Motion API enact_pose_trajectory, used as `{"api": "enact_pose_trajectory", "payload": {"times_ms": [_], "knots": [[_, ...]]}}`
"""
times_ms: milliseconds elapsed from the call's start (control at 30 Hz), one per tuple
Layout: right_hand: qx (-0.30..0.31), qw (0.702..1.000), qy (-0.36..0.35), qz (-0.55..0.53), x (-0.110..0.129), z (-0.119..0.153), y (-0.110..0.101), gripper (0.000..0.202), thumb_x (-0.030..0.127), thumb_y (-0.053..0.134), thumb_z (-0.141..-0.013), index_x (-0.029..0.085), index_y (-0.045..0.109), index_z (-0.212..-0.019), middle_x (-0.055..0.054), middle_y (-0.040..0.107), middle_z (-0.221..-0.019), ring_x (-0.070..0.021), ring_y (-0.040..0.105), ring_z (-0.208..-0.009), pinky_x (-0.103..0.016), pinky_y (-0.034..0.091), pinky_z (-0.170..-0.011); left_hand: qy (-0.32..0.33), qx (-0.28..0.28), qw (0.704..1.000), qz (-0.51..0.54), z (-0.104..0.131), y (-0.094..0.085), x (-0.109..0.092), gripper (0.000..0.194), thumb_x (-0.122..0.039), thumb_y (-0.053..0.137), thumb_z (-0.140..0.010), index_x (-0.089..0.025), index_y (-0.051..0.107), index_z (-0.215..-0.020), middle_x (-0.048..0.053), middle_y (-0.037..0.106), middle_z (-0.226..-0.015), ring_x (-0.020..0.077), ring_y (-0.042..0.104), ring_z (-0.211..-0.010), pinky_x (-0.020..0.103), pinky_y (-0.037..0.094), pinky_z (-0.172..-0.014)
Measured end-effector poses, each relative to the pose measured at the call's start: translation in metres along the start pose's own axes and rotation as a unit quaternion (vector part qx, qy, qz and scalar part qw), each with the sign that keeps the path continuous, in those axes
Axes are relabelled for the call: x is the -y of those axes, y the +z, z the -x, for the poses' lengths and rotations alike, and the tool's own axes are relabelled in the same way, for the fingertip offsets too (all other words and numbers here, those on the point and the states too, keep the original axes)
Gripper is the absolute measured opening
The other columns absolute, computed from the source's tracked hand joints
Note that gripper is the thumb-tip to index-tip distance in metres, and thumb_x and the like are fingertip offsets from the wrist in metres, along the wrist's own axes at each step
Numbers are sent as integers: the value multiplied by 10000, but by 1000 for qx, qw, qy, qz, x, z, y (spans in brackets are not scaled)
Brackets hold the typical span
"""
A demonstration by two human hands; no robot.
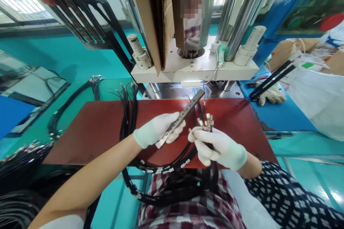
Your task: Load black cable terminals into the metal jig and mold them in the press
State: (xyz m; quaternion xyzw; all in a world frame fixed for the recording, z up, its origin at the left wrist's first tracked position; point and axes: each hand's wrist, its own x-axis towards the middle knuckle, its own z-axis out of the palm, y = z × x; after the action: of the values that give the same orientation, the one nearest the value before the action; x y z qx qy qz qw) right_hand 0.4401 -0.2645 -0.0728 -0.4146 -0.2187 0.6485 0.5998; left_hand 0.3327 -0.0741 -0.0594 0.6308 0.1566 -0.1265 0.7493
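Note:
A white glove covers my left hand [163, 128], whose fingers are wrapped round a narrow grey metal bar [185, 111] with small slots along it. The bar slants up to the right, and a whitish piece shows at its lower end. My right hand [215, 146], also gloved, grips a bundle of black cables near their ends; the metal connectors [208, 122] stick up above its fingers. From there the black cables [177, 189] loop down over my lap and round to the left. Both hands are above the reddish-brown board [236, 125].
Behind the board stands a press with a white plate [166, 75] and steel columns. More black cables [129, 111] lie over the board's left part, others at the far left [24, 157]. Gloves [272, 96] and white sacks [319, 96] are at the right.

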Motion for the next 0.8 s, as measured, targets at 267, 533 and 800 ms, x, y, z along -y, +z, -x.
{"api": "enact_pose_trajectory", "payload": {"times_ms": [267,533,800], "knots": [[-181,966,-38,179,-14,-13,6,161,268,623,-779,134,647,-693,4,598,-516,-73,494,-422,-189,399,-432,114,-3,993,43,-36,30,10,437,-545,463,-957,-169,455,-735,-33,462,-588,73,403,-469,220,335,-471],[-202,957,-6,208,-14,-17,14,217,228,599,-812,150,569,-612,10,581,-488,-61,458,-395,-182,378,-416,134,-91,986,-29,-32,38,13,421,-520,430,-982,-181,445,-733,-35,463,-635,88,426,-547,233,377,-542],[-202,953,-3,227,-20,-19,12,162,269,560,-855,176,555,-722,-13,633,-590,-113,534,-493,-249,459,-532,162,-219,942,-194,-33,42,17,325,-405,411,-1007,-199,400,-757,-29,438,-690,113,428,-641,262,394,-653]]}}
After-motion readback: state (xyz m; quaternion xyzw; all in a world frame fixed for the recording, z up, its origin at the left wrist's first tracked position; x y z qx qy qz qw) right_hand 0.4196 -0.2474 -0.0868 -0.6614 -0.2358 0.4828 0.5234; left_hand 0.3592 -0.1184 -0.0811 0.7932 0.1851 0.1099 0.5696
